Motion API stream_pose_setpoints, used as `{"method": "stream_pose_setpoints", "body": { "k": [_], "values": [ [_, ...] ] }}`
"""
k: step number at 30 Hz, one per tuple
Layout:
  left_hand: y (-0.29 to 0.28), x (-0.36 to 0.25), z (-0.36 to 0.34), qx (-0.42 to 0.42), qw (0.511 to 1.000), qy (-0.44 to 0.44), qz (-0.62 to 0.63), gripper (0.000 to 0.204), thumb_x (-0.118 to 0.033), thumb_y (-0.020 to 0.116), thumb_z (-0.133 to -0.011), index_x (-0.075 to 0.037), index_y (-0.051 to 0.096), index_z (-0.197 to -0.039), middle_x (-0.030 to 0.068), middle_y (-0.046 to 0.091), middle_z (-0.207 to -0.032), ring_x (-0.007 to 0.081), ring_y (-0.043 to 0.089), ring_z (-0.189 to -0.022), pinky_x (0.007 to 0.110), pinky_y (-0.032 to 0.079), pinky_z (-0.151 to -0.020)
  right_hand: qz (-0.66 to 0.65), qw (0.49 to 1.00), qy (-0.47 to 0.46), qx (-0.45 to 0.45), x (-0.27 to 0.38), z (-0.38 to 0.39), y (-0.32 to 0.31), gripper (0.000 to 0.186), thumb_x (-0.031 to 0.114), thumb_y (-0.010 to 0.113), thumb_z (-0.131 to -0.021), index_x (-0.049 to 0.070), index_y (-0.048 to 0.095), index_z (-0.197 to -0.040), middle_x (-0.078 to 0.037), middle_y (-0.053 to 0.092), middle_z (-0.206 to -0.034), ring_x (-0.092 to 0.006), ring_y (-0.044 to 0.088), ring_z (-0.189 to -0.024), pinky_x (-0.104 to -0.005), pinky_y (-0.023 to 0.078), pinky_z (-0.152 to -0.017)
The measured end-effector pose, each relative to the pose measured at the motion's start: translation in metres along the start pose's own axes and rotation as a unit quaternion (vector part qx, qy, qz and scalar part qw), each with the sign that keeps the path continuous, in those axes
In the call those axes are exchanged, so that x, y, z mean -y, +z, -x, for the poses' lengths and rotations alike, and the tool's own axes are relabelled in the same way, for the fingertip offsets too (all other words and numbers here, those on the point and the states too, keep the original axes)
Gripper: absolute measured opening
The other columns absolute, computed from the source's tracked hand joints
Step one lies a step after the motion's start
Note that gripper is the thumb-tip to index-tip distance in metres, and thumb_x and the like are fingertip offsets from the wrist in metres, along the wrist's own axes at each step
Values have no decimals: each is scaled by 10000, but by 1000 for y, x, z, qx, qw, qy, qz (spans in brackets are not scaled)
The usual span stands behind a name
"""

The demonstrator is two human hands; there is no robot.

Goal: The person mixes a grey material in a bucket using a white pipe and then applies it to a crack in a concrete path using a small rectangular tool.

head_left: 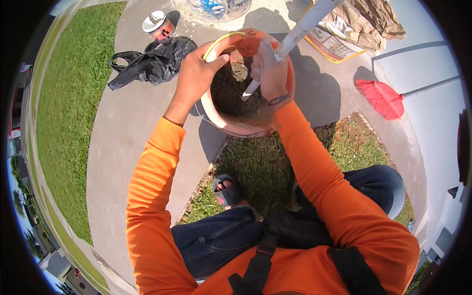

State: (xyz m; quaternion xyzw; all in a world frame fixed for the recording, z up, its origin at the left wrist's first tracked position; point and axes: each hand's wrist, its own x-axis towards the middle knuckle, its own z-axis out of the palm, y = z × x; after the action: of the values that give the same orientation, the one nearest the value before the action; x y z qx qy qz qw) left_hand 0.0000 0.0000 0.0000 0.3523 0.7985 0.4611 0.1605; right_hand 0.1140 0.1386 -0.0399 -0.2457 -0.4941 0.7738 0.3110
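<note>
A reddish-orange bucket (240, 129) stands in front of me with wet brown-grey mix (228, 96) inside. My left hand (194, 76) is closed on its left rim, the thumb lying over the edge beside a yellow strip (221, 40). Wrapped round a whitish pole (307, 27) is my right hand (269, 73), dusted with grey. The pole leans to the upper right, and its lower end goes down into the bucket. A lighter grey lump (239, 71) shows inside near the far wall.
Left of the bucket lies a black plastic bag (157, 64), with a stained white tub (158, 25) beyond it. A clear pail (219, 7) stands at the far side. To the right are a torn paper sack (361, 27) and a red broom (381, 98). Grass (255, 167) lies nearer me.
</note>
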Motion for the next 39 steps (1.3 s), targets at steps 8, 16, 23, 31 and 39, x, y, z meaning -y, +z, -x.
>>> {"method": "stream_pose_setpoints", "body": {
  "k": [8,16,23,31,39],
  "values": [
    [11,-3,1,6,1000,-20,23,376,-227,717,-875,-56,684,-1209,161,742,-1010,210,710,-934,327,517,-861,-56,997,-44,-37,-16,-2,-19,482,374,567,-1021,118,459,-627,50,397,-507,-67,358,-400,-242,275,-381],
    [4,-1,-2,16,1000,-5,9,396,-229,724,-886,-32,671,-1225,68,729,-1008,112,646,-908,286,498,-862,-139,981,-133,29,-6,-15,-17,411,345,565,-1028,112,462,-704,62,377,-544,-49,338,-434,-239,250,-394],
    [-3,1,0,8,1000,-16,18,378,-215,719,-871,-59,682,-1214,153,742,-1012,205,707,-944,328,513,-870,-80,995,54,13,7,-1,0,432,347,551,-1035,112,425,-695,62,363,-549,-43,307,-447,-234,256,-398],
    [9,-6,-1,5,1000,-23,14,379,-213,723,-866,-65,682,-1212,165,741,-1007,213,713,-942,331,518,-862,-30,998,-54,-29,-23,-15,-23,384,364,560,-1025,86,509,-764,48,387,-529,-56,358,-430,-243,303,-380],
    [6,-9,1,24,1000,12,4,393,-207,731,-877,-49,675,-1233,31,714,-890,81,617,-783,259,499,-750,-166,978,-120,38,8,-20,-12,503,398,561,-1020,125,396,-631,40,415,-520,-51,402,-430,-232,286,-392]
  ]
}}
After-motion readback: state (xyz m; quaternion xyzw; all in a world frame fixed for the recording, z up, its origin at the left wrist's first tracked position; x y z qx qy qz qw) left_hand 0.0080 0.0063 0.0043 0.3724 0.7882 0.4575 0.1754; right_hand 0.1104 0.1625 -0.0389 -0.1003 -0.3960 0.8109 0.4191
